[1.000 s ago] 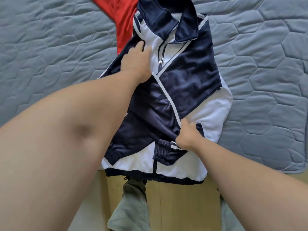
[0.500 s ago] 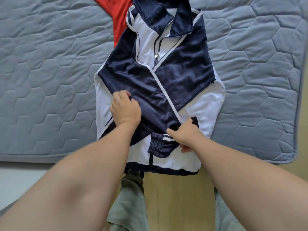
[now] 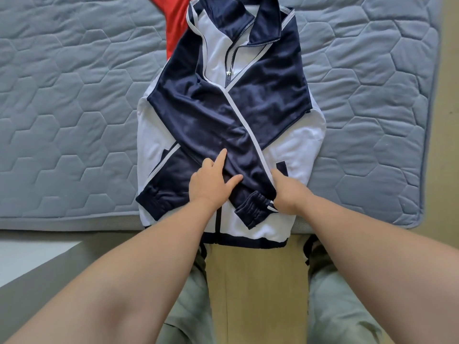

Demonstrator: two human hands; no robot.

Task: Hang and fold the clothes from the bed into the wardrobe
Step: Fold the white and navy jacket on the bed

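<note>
Left hand point(image 3: 211, 181), fingers spread, pins the crossed sleeve point(image 3: 218, 125) flat for folding. Right hand point(image 3: 289, 192) is just beside it at the cuff point(image 3: 253, 209); its grip cannot be told.

At 12 o'clock the top edge crops the collar of the navy-and-white zip track jacket point(image 3: 298, 145), and the red cloth garment point(image 3: 175, 23) at 11 o'clock is cropped there too, its right side buried under the jacket's shoulder. At 5 o'clock of the jacket's middle, the fingers of the right hand point(image 3: 286, 192) vanish beneath the crossed navy sleeve point(image 3: 211, 120), so its grip cannot be told.
</note>
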